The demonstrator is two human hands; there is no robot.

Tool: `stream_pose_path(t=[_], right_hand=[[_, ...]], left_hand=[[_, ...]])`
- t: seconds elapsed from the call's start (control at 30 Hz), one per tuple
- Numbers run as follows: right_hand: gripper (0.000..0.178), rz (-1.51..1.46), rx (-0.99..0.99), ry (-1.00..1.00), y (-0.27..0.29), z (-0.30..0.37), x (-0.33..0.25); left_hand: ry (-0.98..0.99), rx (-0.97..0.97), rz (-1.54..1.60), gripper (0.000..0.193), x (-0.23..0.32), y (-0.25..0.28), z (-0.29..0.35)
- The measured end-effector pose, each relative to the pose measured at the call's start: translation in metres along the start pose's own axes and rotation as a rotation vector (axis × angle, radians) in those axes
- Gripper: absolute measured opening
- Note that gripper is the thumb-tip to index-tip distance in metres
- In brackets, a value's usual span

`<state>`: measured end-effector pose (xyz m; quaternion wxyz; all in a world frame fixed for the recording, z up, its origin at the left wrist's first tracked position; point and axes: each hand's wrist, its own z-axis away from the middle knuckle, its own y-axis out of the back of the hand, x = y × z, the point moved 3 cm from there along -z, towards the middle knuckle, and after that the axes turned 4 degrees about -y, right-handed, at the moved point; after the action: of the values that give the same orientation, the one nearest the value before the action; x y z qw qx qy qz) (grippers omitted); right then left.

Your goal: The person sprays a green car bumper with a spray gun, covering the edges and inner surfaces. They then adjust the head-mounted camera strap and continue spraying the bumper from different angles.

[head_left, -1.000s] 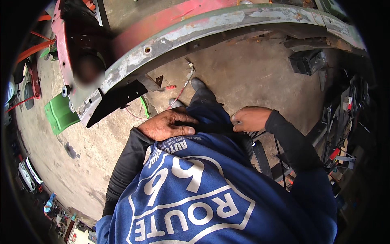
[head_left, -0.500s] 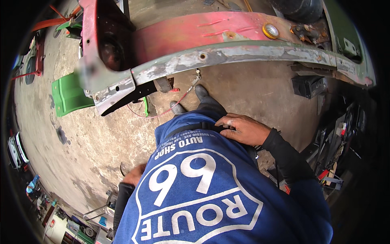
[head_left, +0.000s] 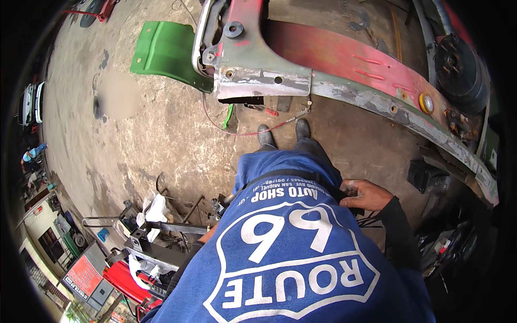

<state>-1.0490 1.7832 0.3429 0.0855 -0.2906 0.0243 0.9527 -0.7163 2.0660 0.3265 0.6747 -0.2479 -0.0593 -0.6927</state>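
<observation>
My right hand (head_left: 369,195) is at the right side of my waist, beside the black belt (head_left: 301,175) over the blue shirt (head_left: 301,242). Its fingers are curled in against something dark at the belt that I cannot make out. Only a sliver of my left hand (head_left: 206,235) shows past the shirt's left edge; its fingers are hidden. Just above that sliver, a small metallic object (head_left: 216,208) sits against the shirt, and I cannot tell whether the hand touches it. Ahead of my boots (head_left: 302,129) stands a vehicle body frame (head_left: 258,81) with patchy grey, green and red paint.
A green curved panel (head_left: 167,51) adjoins the frame's left end. A thin red hose (head_left: 245,133) lies on the concrete floor. At lower left stands a cluttered metal stand (head_left: 153,245) with a white plastic bag (head_left: 156,212). A yellow-rimmed round item (head_left: 426,103) rests on the frame.
My view has turned left, so the frame appears farther right and more clutter shows at lower left. My left hand has become mostly hidden. My right hand stays by the waist.
</observation>
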Motion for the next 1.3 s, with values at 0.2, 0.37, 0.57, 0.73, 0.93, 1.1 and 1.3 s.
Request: stream_pose_path(t=[0.2,0.37,0.57,0.73,0.93,1.1,1.3], right_hand=[[0.071,0.015,-0.1,0.0,-0.004,-0.005,0.022],[0.066,-0.094,-0.167,-0.043,-0.011,0.001,0.044],[0.033,-0.679,-0.326,-0.095,-0.024,0.037,0.07],[0.057,-0.722,-0.303,-0.031,-0.011,0.017,0.091],[0.042,-0.446,-0.256,-0.063,0.009,0.01,0.099],[0.055,-0.267,-0.355,-0.147,0.04,0.01,0.093],[0.046,-0.097,-0.358,-0.021,0.056,0.014,0.072]], left_hand=[[-0.004,-0.021,-0.028,0.041,0.009,-0.007,0.001],[0.0,-0.074,-0.094,0.041,0.018,-0.007,0.017],[0.032,-0.286,-0.04,0.041,0.017,0.014,0.035],[0.036,-0.223,0.328,0.049,-0.022,0.04,-0.035],[-0.011,0.491,0.217,0.033,-0.009,-0.001,-0.124],[-0.51,0.277,0.158,0.025,0.122,-0.037,-0.14],[-0.411,-0.439,-0.328,0.028,0.224,-0.109,-0.159]])
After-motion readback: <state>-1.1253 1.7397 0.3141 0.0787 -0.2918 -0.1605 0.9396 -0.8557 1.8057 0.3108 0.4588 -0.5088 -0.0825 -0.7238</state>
